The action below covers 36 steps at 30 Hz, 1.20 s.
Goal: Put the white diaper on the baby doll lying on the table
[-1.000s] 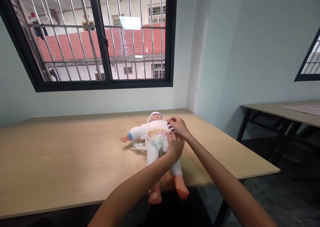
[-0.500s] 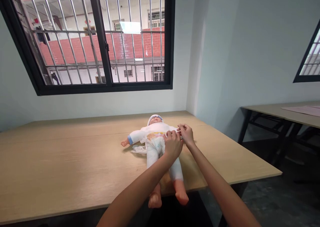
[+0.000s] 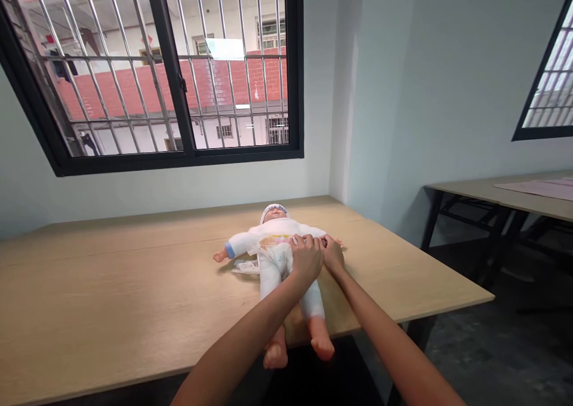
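Down comes the right hand [image 3: 333, 254] from the doll's chest, now pressed at the doll's [image 3: 277, 257] hip beside the left hand [image 3: 307, 258]. Both hands curl over the diaper [image 3: 278, 252] at the waist; whether the fingers actually pinch it, I cannot tell. Doll lies on its back on the table [image 3: 111, 286], feet past the near edge.
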### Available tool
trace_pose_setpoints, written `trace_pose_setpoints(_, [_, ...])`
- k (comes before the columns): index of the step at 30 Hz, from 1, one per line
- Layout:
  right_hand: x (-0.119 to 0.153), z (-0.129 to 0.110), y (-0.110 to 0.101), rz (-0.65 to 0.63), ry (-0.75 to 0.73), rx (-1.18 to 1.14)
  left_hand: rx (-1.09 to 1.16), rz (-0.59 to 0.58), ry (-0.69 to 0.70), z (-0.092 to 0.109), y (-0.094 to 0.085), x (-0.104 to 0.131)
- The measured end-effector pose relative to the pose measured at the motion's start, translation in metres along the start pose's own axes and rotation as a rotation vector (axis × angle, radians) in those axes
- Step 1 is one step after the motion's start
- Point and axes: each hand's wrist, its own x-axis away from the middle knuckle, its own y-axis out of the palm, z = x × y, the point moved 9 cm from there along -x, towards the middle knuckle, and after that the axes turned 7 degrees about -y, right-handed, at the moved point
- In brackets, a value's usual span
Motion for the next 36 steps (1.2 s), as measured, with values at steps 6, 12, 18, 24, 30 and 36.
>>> trace_pose_setpoints(6, [0.0, -0.002, 0.007, -0.088, -0.078, 0.13, 0.029, -0.008, 0.055, 0.003, 0.002, 0.001])
trace_pose_setpoints(12, [-0.002, -0.002, 0.009, -0.118, -0.096, 0.126, 0.034, 0.01, 0.118, 0.005, 0.004, 0.002])
trace_pose_setpoints(18, [0.004, 0.001, 0.014, -0.093, -0.169, 0.2, 0.097, 0.018, 0.237, 0.017, 0.0, 0.007])
trace_pose_setpoints(24, [0.004, 0.005, 0.018, -0.125, -0.151, 0.201, 0.099, 0.057, 0.169, 0.014, -0.01, 0.009])
trace_pose_setpoints(30, [-0.002, -0.004, 0.011, -0.152, -0.117, 0.201, 0.071, 0.054, 0.043, 0.003, -0.008, 0.006])
trace_pose_setpoints(36, [-0.001, -0.008, 0.009, -0.145, -0.097, 0.178, 0.057, 0.04, 0.022, 0.001, -0.006, 0.004])
